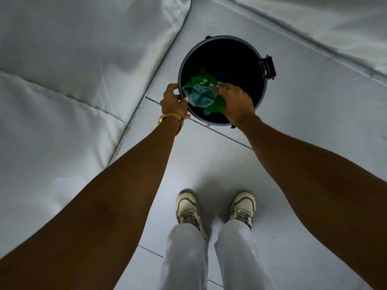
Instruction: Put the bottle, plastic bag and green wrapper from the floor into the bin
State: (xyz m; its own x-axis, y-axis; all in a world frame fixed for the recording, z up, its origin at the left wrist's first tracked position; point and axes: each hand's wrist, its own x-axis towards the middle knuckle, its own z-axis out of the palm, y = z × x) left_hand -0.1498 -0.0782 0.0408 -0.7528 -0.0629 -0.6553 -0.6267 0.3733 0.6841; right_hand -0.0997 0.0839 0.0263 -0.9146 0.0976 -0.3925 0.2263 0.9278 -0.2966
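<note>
A round dark bin (259,95) stands on the tiled floor ahead of my feet. Over its near opening I hold a green wrapper (201,80) with white print and a crumpled clear plastic bag (200,98) lying on top of it. My left hand (174,102) grips the bag's left side at the bin's near-left rim. My right hand (235,102), with a ring, pinches the bundle's right side over the bin. A small blue patch (207,113) shows below the bundle inside the bin; I cannot tell whether it is the bottle.
A white padded mattress (69,80) lies on the left, close to the bin. Another white padded edge (326,26) runs across the upper right. A clip-like handle (268,66) juts from the bin's right rim. My shoes (215,208) stand on the grey tiles (303,130).
</note>
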